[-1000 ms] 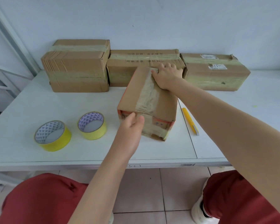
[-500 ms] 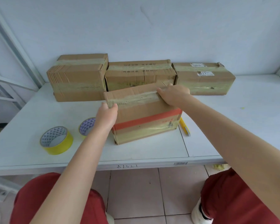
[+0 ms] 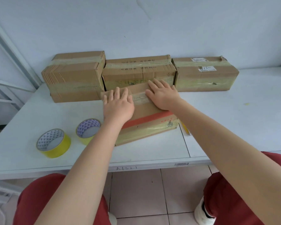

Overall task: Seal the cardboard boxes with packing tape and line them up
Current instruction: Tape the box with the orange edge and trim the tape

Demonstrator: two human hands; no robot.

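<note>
Cardboard box [image 3: 146, 127] w/ a red band [image 3: 152, 118] across its front stands centre-front on the white surface [image 3: 234, 119], at a slight angle to the front edge. Its far side sits just in front of the middle box of the back row; touching or not, can't tell.

Left hand [image 3: 118, 106] lies flat on the box top at the left end. Fingers are straight and spread, so the grip is open w/ nothing held. Right hand [image 3: 162, 96] lies flat on the top toward the right rear, fingers straight, grip likewise open, palm down on the cardboard. Btwn the two hands a clear tape strip [image 3: 139, 99] runs along the top.

Back row, by the wall, has 3 taped boxes side by side:
- left box [image 3: 75, 78], the tallest
- middle box [image 3: 136, 70] w/ printed characters on top
- right box [image 3: 204, 75] w/ white labels

Two yellow tape rolls lie flat to the left of the front box. One roll [image 3: 88, 130] is close by, partly under the left forearm. The other roll [image 3: 53, 143] is further left and nearer the front edge. A yellow cutter [image 3: 185, 129] lies just right of the box, mostly hidden by the right forearm.

The surface's front rim carries a barcode sticker [image 3: 181, 164] and a handwritten mark [image 3: 126, 168]. Below are red trousers [image 3: 55, 200] and a tiled floor [image 3: 136, 192].
</note>
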